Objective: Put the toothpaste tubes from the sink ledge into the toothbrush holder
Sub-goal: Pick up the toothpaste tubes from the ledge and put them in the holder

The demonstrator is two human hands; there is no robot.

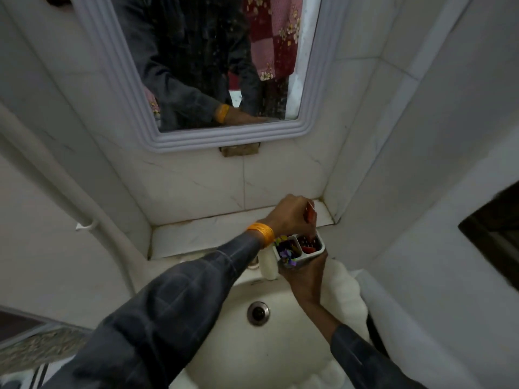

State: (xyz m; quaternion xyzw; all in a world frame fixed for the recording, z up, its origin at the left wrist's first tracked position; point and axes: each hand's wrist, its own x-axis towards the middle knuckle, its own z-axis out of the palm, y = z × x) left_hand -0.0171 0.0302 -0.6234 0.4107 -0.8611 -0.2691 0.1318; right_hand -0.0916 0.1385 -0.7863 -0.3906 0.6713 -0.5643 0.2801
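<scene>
My right hand (pixel 304 279) grips a white two-compartment toothbrush holder (pixel 320 249) from below, holding it above the back rim of the sink. Colourful items fill its left compartment and red things show in the right one. My left hand (pixel 289 216), with an orange bangle at the wrist, is closed on a red toothpaste tube (pixel 311 213) directly above the holder's right compartment. The tube's lower end is hidden by my fingers. The marble sink ledge (pixel 196 234) lies behind the holder, and no other tubes show on it.
A white sink basin (pixel 224 318) with a metal drain (pixel 257 313) lies below. A white tap (pixel 268 265) stands left of the holder. A framed mirror (pixel 213 66) hangs above the ledge. Tiled walls close in on both sides.
</scene>
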